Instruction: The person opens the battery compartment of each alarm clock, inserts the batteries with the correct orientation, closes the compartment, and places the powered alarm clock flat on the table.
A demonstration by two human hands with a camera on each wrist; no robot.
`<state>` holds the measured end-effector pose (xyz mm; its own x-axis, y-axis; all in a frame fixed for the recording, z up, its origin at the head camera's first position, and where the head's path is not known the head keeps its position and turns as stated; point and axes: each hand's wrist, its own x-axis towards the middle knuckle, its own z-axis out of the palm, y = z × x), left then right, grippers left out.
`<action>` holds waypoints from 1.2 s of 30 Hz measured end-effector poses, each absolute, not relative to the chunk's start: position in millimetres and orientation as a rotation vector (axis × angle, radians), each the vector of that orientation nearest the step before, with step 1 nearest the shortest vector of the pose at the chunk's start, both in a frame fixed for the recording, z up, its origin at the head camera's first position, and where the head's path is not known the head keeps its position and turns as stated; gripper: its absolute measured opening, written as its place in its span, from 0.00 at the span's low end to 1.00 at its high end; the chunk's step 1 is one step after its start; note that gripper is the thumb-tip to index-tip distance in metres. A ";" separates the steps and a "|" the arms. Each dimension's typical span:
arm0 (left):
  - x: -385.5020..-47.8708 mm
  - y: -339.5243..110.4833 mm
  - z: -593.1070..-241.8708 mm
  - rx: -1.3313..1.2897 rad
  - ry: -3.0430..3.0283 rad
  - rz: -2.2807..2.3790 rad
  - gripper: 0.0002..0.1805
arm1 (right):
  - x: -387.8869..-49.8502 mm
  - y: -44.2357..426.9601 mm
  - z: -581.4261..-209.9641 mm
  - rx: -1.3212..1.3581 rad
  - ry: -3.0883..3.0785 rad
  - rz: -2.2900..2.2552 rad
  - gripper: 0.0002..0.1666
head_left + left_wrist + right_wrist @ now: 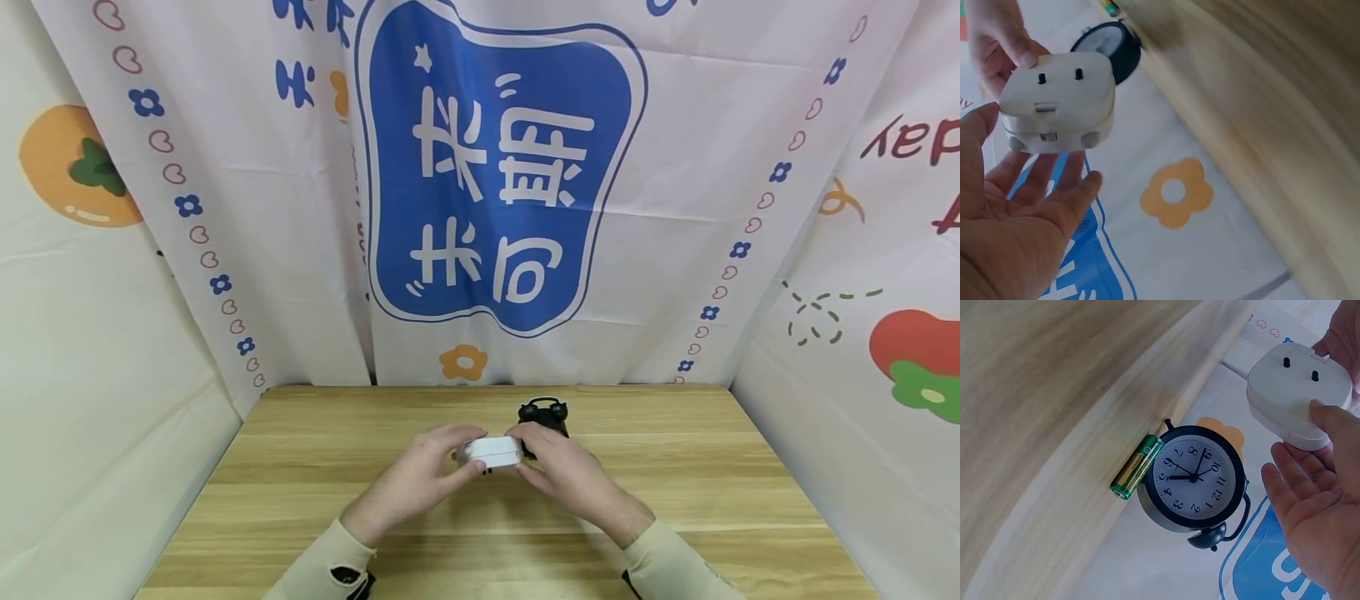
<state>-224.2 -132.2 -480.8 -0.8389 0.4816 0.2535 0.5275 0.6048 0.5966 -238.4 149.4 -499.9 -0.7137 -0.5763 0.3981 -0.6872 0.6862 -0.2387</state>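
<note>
A white rounded box [493, 452] is held up between both hands over the table. Its face carries two black pegs and a small latch tab, and two grey feet show along one edge in the left wrist view. My left hand [422, 468] grips one side, thumb at the edge, fingers spread behind. From the other side, my right hand [561, 472] holds it with the thumb on the pegged face [1294, 394]. Beyond the right hand stands a black twin-bell alarm clock [1194, 478], partly hidden in the head view. A green and gold battery [1137, 465] lies by the clock.
The wooden table [300, 500] ends against a white printed curtain [690, 208] at the back. More printed cloth hangs at the left [90, 333] and right [847, 400] sides.
</note>
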 end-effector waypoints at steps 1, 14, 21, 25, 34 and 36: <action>-224.4 -132.0 -480.4 -0.881 -2.742 -1.008 0.26 | -238.3 149.5 -499.7 1.002 -2.612 0.542 0.29; -227.5 -133.4 -480.6 -1.052 -2.632 -0.680 0.29 | -237.2 149.3 -498.2 0.985 -2.667 0.567 0.28; -227.3 -133.2 -480.8 -1.015 -2.642 -0.799 0.27 | -236.9 148.6 -496.8 0.953 -2.720 0.647 0.26; -225.9 -132.8 -481.0 -0.948 -2.641 -1.002 0.24 | -236.5 149.0 -495.3 0.916 -2.733 0.763 0.29; -224.8 -128.7 -483.8 -0.716 -2.593 -1.506 0.25 | -235.6 150.9 -494.4 0.881 -2.666 1.219 0.34; -224.3 -127.3 -483.6 -0.654 -2.565 -1.634 0.25 | -235.6 151.0 -494.4 0.865 -2.631 1.334 0.35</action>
<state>-224.3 -127.3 -483.6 -0.9110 0.3306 0.2465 0.3631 0.3596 0.8596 -235.6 151.0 -494.4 -0.8396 -0.4519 0.3014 -0.5102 0.4655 -0.7232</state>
